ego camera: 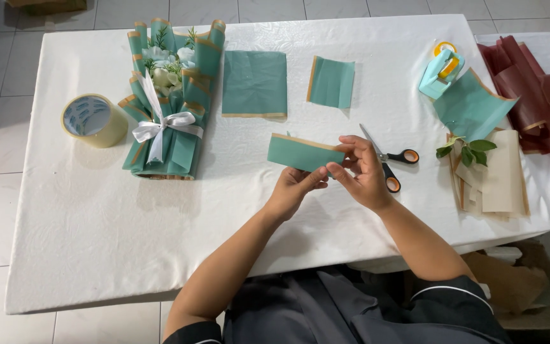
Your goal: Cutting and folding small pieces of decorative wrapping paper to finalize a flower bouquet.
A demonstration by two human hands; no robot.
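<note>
Both of my hands hold a folded strip of teal wrapping paper [295,153] with a gold edge, a little above the white table [97,216]. My left hand [293,189] pinches it from below. From the right side, my right hand [363,172] grips its end with the fingertips. Scissors [394,165] with orange and black handles lie just right of my right hand.
A finished teal bouquet [169,95] with white flowers and a white ribbon lies at the left, beside a roll of clear tape [93,119]. Two teal sheets [254,83] [331,82] lie at the back. A tape dispenser [440,70], more paper, green leaves [467,148] and dark red wrap [536,95] sit right.
</note>
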